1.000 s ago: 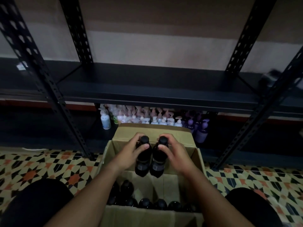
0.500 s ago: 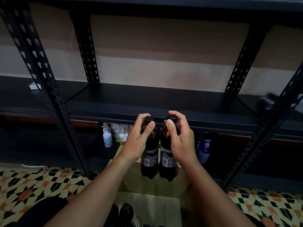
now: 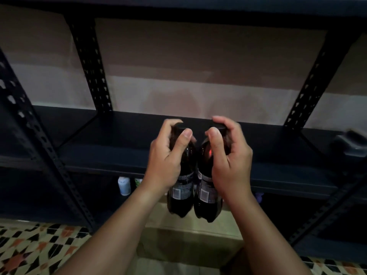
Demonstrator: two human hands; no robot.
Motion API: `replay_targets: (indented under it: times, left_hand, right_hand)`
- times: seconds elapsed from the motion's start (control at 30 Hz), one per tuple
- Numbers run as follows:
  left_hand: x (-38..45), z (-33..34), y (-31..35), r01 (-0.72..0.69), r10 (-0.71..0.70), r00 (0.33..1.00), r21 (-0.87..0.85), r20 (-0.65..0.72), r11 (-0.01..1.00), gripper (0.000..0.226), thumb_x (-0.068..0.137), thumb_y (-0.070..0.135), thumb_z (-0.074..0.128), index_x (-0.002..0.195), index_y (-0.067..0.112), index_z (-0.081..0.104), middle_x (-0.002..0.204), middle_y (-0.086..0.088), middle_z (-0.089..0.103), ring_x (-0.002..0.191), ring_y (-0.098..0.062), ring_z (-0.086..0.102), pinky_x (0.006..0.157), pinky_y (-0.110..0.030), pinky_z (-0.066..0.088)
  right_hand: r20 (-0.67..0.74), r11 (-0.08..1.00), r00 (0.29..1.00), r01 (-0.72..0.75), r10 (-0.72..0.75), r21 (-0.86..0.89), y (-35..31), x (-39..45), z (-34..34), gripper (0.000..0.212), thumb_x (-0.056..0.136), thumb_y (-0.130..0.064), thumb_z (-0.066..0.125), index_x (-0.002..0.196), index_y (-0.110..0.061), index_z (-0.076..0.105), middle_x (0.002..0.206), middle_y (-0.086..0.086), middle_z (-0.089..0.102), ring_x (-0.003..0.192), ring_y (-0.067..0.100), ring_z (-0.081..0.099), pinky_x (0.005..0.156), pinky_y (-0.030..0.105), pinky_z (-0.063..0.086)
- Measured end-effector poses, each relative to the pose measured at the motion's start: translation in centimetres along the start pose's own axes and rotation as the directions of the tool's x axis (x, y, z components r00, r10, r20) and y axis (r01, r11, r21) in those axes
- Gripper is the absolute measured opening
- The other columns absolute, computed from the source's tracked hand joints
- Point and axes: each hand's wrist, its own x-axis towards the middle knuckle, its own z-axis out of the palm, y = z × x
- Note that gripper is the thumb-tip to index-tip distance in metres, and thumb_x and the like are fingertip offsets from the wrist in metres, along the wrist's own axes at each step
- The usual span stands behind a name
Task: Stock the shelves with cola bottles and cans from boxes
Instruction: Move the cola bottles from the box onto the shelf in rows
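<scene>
Two dark cola bottles with black caps hang side by side in the air. My left hand (image 3: 165, 159) grips the neck of the left cola bottle (image 3: 180, 195). My right hand (image 3: 230, 157) grips the neck of the right cola bottle (image 3: 206, 199). Both bottles are upright, their caps level with the top of the dark metal shelf (image 3: 119, 155) and their bases below its front edge. The open cardboard box (image 3: 178, 235) sits on the floor beneath them; its contents are out of view.
Perforated black uprights (image 3: 39, 135) stand left and right (image 3: 309, 92) of the shelf bay. A dark object (image 3: 351, 143) lies on the shelf at far right. Small white and purple bottles (image 3: 124, 185) sit on the lower shelf. Patterned floor tiles (image 3: 29, 251) lie below.
Both hands have lifted the two bottles out of the box and up to shelf height. The view has tilted upward, and the box has dropped to the bottom of the frame.
</scene>
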Motion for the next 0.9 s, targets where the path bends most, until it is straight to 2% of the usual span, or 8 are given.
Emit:
replay_targets:
  times: [0.23,0.4,0.63,0.8,0.9]
  left_hand:
    - [9.0,-0.9,9.6,-0.015,0.014,1.000,-0.036,-0.027,0.999,0.020,0.105,0.033,0.053,0.108,0.014,0.058,0.090,-0.005,0.072,0.087,-0.028,0.070,0.083,-0.060,0.054]
    - [15.9,-2.1,18.9,-0.017,0.017,1.000,-0.053,-0.004,0.998,0.018,0.104,0.036,0.053,0.107,0.019,0.058,0.092,-0.005,0.073,0.091,-0.028,0.070,0.085,-0.060,0.053]
    - [24.5,-3.5,30.4,-0.057,0.057,0.998,-0.013,0.009,0.998,0.017,0.105,0.030,0.053,0.105,0.014,0.059,0.091,-0.003,0.073,0.093,-0.025,0.070,0.088,-0.050,0.054]
    - [28.6,-3.9,34.7,-0.056,0.056,0.998,-0.026,0.004,0.998,0.019,0.105,0.034,0.053,0.105,0.015,0.059,0.092,-0.003,0.073,0.094,-0.025,0.070,0.089,-0.052,0.054]
    - [30.3,-3.7,35.5,-0.050,0.049,0.999,-0.030,-0.008,0.998,0.020,0.103,0.039,0.054,0.105,0.019,0.059,0.091,-0.002,0.074,0.094,-0.022,0.071,0.089,-0.043,0.054]
  right_hand:
    - [-0.005,1.000,1.000,0.014,-0.014,0.028,-8.4,10.1,-0.7,0.025,0.104,-0.025,0.056,0.126,-0.013,0.061,0.081,-0.005,0.064,0.067,0.012,0.060,0.065,0.030,0.050]
    - [-0.014,0.998,1.000,-0.004,0.005,0.066,-16.8,17.9,-1.7,0.027,0.102,-0.026,0.056,0.127,-0.015,0.061,0.080,0.001,0.066,0.066,0.011,0.060,0.064,0.023,0.050]
    - [-0.045,0.998,0.999,0.014,-0.011,0.061,-26.6,27.7,-2.6,0.025,0.101,-0.027,0.057,0.124,-0.019,0.062,0.082,0.001,0.068,0.067,0.010,0.062,0.066,0.019,0.049]
    - [-0.064,0.997,0.998,0.017,-0.012,0.071,-30.2,32.6,-2.7,0.028,0.101,-0.029,0.058,0.124,-0.014,0.064,0.095,-0.005,0.070,0.077,0.012,0.065,0.072,0.025,0.051]
    - [-0.089,0.996,0.996,-0.002,0.010,0.090,-30.8,34.5,-2.4,0.029,0.098,-0.032,0.062,0.122,-0.016,0.065,0.090,-0.009,0.070,0.075,0.012,0.066,0.071,0.026,0.051]
